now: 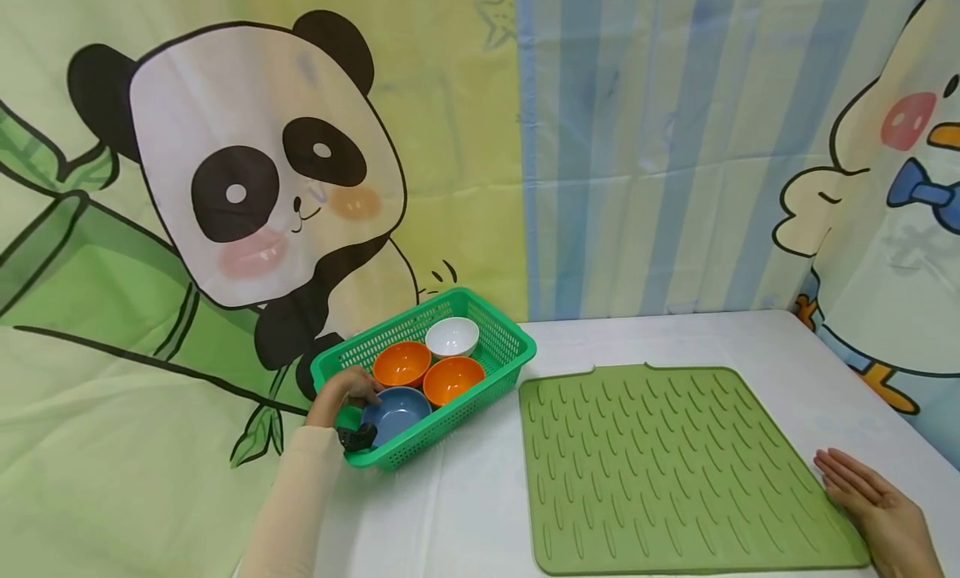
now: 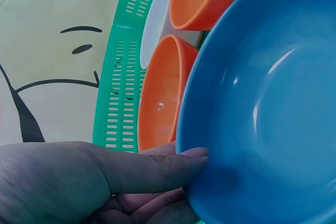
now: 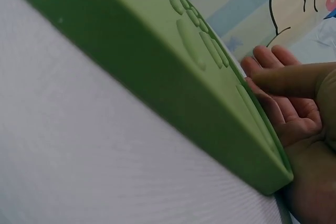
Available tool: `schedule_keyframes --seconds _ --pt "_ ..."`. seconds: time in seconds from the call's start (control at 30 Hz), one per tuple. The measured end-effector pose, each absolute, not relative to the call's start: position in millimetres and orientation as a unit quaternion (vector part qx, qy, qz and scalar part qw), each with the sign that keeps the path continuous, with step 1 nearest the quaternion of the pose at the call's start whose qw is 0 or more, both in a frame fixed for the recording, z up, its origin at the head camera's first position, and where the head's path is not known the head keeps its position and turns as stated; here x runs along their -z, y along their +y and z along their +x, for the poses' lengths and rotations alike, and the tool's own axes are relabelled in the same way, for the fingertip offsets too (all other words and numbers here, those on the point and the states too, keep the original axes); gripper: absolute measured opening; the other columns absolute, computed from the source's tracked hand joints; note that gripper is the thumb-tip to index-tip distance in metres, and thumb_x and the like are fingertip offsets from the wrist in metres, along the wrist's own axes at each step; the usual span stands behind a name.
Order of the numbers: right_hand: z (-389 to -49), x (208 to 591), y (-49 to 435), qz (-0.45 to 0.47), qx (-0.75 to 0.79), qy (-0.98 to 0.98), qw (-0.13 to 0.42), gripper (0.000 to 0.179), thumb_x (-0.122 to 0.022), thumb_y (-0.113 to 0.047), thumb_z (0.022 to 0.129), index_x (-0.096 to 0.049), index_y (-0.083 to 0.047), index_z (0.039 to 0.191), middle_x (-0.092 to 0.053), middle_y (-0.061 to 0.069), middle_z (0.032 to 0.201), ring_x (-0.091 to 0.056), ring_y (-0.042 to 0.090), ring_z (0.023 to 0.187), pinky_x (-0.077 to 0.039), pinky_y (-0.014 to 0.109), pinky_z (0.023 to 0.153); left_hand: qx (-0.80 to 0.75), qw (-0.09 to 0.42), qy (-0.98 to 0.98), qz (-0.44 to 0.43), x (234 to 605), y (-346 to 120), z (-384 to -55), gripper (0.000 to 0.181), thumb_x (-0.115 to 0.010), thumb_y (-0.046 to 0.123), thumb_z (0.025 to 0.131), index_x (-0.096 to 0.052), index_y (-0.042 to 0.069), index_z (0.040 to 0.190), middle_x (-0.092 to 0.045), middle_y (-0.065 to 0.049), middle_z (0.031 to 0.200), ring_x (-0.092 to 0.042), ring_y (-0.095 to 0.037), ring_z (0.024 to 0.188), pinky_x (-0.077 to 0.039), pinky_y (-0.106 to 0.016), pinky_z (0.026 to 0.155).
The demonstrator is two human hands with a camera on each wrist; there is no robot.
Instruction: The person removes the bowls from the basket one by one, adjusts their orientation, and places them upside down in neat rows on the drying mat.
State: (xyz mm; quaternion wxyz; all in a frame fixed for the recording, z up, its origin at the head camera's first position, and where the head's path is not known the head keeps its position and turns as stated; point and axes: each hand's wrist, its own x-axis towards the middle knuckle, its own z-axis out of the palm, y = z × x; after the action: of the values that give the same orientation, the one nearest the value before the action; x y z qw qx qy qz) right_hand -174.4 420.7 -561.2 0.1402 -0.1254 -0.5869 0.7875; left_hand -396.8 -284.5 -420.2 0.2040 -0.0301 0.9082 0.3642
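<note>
My left hand (image 1: 352, 390) reaches into a green plastic basket (image 1: 517, 354) and pinches the rim of a blue bowl (image 1: 396, 413). The left wrist view shows the thumb (image 2: 173, 171) over the rim, with the other fingers under the bowl's outer side. Two orange bowls (image 1: 402, 364) and a white bowl (image 1: 452, 337) sit beside it in the basket. On the right, my right hand (image 1: 873, 503) lies along the right edge of a green ridged mat (image 1: 675, 469), its fingers extended and holding nothing.
A white cloth (image 1: 480, 511) covers the table under the basket and the mat. Behind rises a printed curtain (image 1: 622, 144) with a panda at left and a bird at right. The basket stands at the mat's left, close to the curtain.
</note>
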Motion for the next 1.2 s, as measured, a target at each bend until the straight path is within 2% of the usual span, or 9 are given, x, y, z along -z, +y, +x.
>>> schedule_keyframes --seconds 0.07,0.13,0.27,0.37,0.63,0.77,0.93,1.1,1.2 --pt "-174 562 421 -0.106 -0.789 -0.591 0.130 0.075 -0.065 -0.007 0.085 -0.023 -0.014 0.147 -0.063 -0.018 0.098 -0.061 -0.005 0.088 -0.051 0.018 0.073 -0.368 0.204 0.906 -0.035 421 -284 -397 0.025 -0.067 -0.008 0.078 -0.066 -0.011 0.103 -0.066 -0.020 0.095 -0.065 -0.023 0.078 -0.055 -0.034 0.071" --pt "-173 562 422 -0.086 -0.799 -0.582 0.124 0.065 -0.063 -0.006 0.085 -0.035 -0.021 0.142 -0.063 -0.016 0.099 -0.061 -0.003 0.089 -0.051 0.018 0.074 -0.368 0.204 0.907 -0.033 422 -285 -397 0.025 -0.067 -0.008 0.078 -0.066 -0.011 0.103 -0.066 -0.019 0.094 -0.065 -0.022 0.078 -0.055 -0.034 0.071" --pt "-171 561 421 -0.052 -0.809 -0.574 0.115 0.044 -0.060 -0.004 0.088 -0.055 -0.025 0.126 -0.064 -0.014 0.102 -0.061 -0.001 0.091 -0.051 0.019 0.074 -0.374 0.203 0.904 -0.033 422 -286 -398 0.024 -0.067 -0.008 0.079 -0.066 -0.011 0.102 -0.066 -0.019 0.092 -0.065 -0.023 0.078 -0.055 -0.035 0.071" --pt "-170 559 418 -0.043 -0.808 -0.577 0.110 0.037 -0.059 -0.004 0.088 -0.060 -0.025 0.119 -0.065 -0.012 0.102 -0.062 0.001 0.092 -0.051 0.019 0.074 -0.378 0.201 0.903 -0.031 422 -286 -398 0.024 -0.066 -0.008 0.079 -0.065 -0.012 0.103 -0.066 -0.021 0.094 -0.065 -0.026 0.080 -0.055 -0.036 0.071" --pt "-169 557 420 -0.027 -0.801 -0.591 0.088 0.033 -0.058 -0.006 0.089 -0.061 -0.026 0.115 -0.064 -0.014 0.104 -0.061 -0.001 0.093 -0.051 0.018 0.075 -0.385 0.201 0.900 -0.024 418 -287 -396 0.024 -0.065 -0.007 0.081 -0.064 -0.013 0.104 -0.064 -0.021 0.096 -0.065 -0.028 0.085 -0.054 -0.037 0.073" --pt "-170 558 421 -0.032 -0.793 -0.600 0.099 0.033 -0.058 -0.006 0.089 -0.062 -0.026 0.115 -0.064 -0.014 0.103 -0.061 -0.001 0.093 -0.051 0.018 0.074 -0.390 0.191 0.900 -0.027 414 -286 -394 0.024 -0.065 -0.008 0.080 -0.063 -0.014 0.103 -0.065 -0.020 0.094 -0.065 -0.027 0.084 -0.054 -0.036 0.073" --pt "-172 561 421 -0.034 -0.786 -0.608 0.108 0.035 -0.059 -0.005 0.088 -0.062 -0.024 0.117 -0.065 -0.013 0.103 -0.061 -0.001 0.093 -0.051 0.018 0.074 -0.380 0.168 0.909 -0.002 407 -285 -388 0.026 -0.065 -0.009 0.079 -0.062 -0.016 0.104 -0.063 -0.025 0.099 -0.064 -0.028 0.085 -0.054 -0.036 0.073" --pt "-173 560 421 -0.038 -0.782 -0.613 0.106 0.036 -0.061 -0.006 0.088 -0.061 -0.025 0.118 -0.064 -0.015 0.102 -0.061 -0.002 0.092 -0.051 0.019 0.074 -0.352 0.143 0.925 0.032 400 -286 -383 0.025 -0.065 -0.008 0.078 -0.064 -0.015 0.102 -0.064 -0.025 0.098 -0.064 -0.026 0.081 -0.055 -0.032 0.067" --pt "-172 558 421 -0.016 -0.805 -0.588 0.085 0.035 -0.059 -0.004 0.089 -0.062 -0.025 0.117 -0.064 -0.013 0.104 -0.060 -0.002 0.094 -0.052 0.021 0.074 -0.344 0.128 0.929 0.048 399 -290 -381 0.024 -0.065 -0.008 0.078 -0.064 -0.015 0.101 -0.065 -0.024 0.095 -0.064 -0.025 0.077 -0.054 -0.029 0.063"
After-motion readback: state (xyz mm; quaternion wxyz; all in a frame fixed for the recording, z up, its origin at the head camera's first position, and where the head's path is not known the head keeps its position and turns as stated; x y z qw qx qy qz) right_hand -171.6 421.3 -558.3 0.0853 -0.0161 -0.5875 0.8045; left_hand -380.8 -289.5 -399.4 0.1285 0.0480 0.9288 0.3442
